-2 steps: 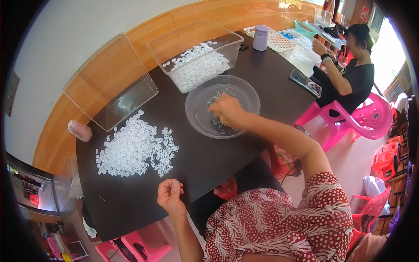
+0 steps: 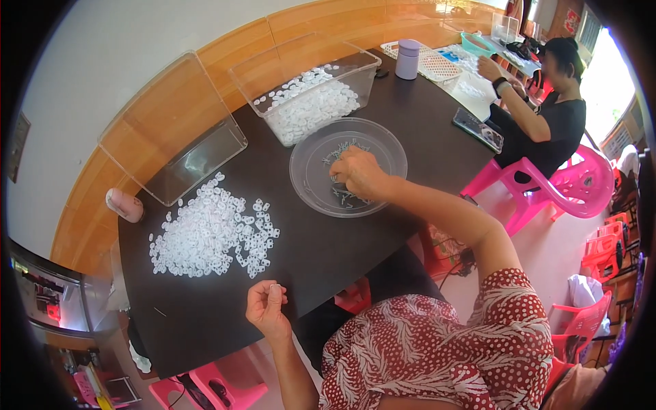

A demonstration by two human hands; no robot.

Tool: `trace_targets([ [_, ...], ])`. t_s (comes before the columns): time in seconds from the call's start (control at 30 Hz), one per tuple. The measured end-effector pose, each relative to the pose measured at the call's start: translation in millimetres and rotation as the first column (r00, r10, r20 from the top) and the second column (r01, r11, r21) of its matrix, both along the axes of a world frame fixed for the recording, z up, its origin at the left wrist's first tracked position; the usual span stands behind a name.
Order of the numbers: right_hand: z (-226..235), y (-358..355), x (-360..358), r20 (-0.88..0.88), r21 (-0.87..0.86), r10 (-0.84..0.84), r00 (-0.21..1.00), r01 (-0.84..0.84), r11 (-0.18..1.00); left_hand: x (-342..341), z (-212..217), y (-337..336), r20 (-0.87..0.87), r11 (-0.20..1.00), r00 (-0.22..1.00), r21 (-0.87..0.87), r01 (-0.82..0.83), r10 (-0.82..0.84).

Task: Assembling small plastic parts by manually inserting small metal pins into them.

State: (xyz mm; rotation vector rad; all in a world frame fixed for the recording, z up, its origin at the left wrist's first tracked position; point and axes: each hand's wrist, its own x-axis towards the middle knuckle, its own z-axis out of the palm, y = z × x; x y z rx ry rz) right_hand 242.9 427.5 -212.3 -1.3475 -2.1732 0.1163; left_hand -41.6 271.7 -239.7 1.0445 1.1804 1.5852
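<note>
In the clear bowl [image 2: 383, 147], right hand [image 2: 359, 174] picks small parts [image 2: 342, 195].

Matt black table top [image 2: 355, 253], smooth. Round clear plastic dish [image 2: 383, 147], glossy. Two clear, glossy rectangular plastic tubs: one empty [image 2: 137, 147], one [image 2: 342, 65] holding small white plastic pieces. Heap of similar translucent white plastic pieces [image 2: 208, 236] loose. Warm varnished wood wall panel [image 2: 225, 51], slight sheen. Shiny pink moulded plastic chair [image 2: 553, 188].

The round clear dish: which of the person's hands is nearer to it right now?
Right. The right hand reaches into the round clear dish among small dark pieces. The left hand is near the table's front edge, below the loose white pieces.
</note>
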Motion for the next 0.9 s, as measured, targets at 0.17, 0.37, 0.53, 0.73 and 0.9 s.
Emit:
trace_targets([
  [0.17, 5.3, 11.3, -17.0, -0.053, -0.033, 0.049, 0.997, -0.05, 0.998, -5.4, 9.5, 4.7, 0.004, 1.0, 1.0, -0.015, 0.006, -0.006],
  [0.37, 7.4, 42.9, -51.4, -0.037, 0.067, 0.109, 0.993, -0.107, 0.992, -15.6, 19.0, 8.1, 0.023, 1.0, 1.0, 0.001, 0.004, -0.004],
  [0.53, 17.7, 56.5, -65.7, 0.075, 0.077, 0.169, 0.983, -0.175, 0.982, -24.9, 29.9, 13.4, 0.057, 1.0, 0.998, -0.002, 0.018, -0.018],
  [0.73, 19.9, 64.4, -80.9, 0.025, 0.058, 0.169, 0.985, -0.171, 0.984, -30.8, 35.8, 16.3, 0.074, 1.0, 0.997, -0.004, 0.027, -0.027],
  [0.9, 24.0, 77.1, -94.0, 0.026, -0.106, 0.093, 0.995, -0.089, 0.99, -35.5, 43.2, 20.0, 0.08, 1.0, 0.996, -0.005, 0.028, -0.027],
])
